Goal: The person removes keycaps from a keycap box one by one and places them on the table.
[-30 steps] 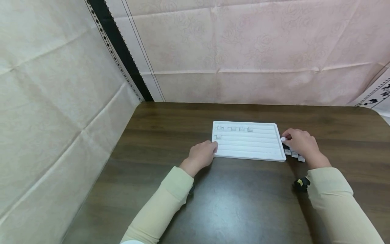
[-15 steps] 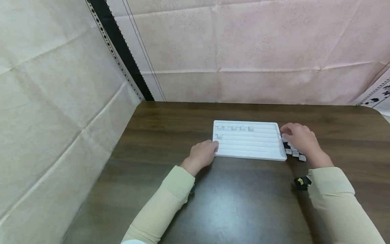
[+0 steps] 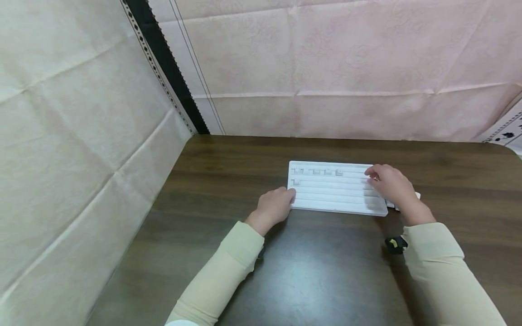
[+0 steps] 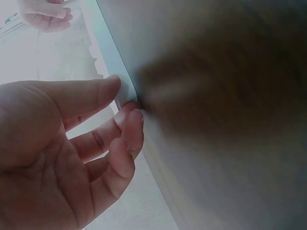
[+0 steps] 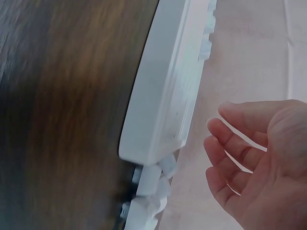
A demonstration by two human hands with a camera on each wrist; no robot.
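Observation:
A white ridged tray (image 3: 334, 194) lies on the table. At its near left edge, my left hand (image 3: 274, 206) pinches the tray between thumb and fingers, as the left wrist view shows. Several small keycap-like pieces (image 3: 338, 172) stand in the left part of the tray's top row, with one in the row below. Over the tray's right end hovers my right hand (image 3: 393, 184); in the right wrist view its fingers (image 5: 220, 158) are loosely bent, with nothing visible between them. More white keycap-like pieces (image 5: 149, 179) lie beside the tray's right end, mostly hidden under that hand in the head view.
The brown wooden table (image 3: 326, 271) extends to a pale patterned cloth (image 3: 367, 68) hung behind it. Another pale cloth (image 3: 73, 158) hangs on the left. A dark device (image 3: 395, 245) sits at the right wrist.
My right hand has moved from the loose pieces beside the tray leftward, over the tray's right end. The left hand keeps its grip on the tray edge.

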